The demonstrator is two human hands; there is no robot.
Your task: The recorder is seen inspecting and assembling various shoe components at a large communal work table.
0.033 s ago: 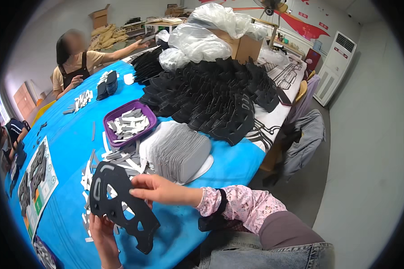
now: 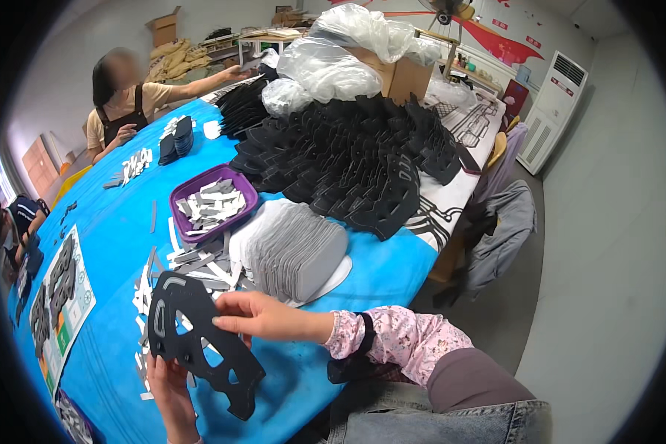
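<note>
A flat black foam-like panel [image 2: 237, 354] is held up in front of me, tilted, with several cut-out holes and pale outlined slots near its upper end. My left hand [image 2: 169, 386] grips its lower left edge from below, some fingers hidden behind it. With thumb and fingers, my right hand [image 2: 268, 318] pinches the panel's right edge. Loose grey and white strips [image 2: 200, 268] lie on the blue-covered table behind and under the panel. Just beyond my right hand stands a stack of grey rounded sheets [image 2: 292, 251].
A purple tray [image 2: 253, 198] holds more strips. Behind it rises a large pile of black panels [image 2: 333, 155], with plastic bags [image 2: 325, 66] and a cardboard box [image 2: 411, 80] further back. A printed sheet [image 2: 81, 296] lies at left. A co-worker [image 2: 118, 111] reaches across the far side.
The panel has tilted and dropped very slightly in my hands, both still holding it. The co-worker's outstretched hand has shifted a little at the far side.
</note>
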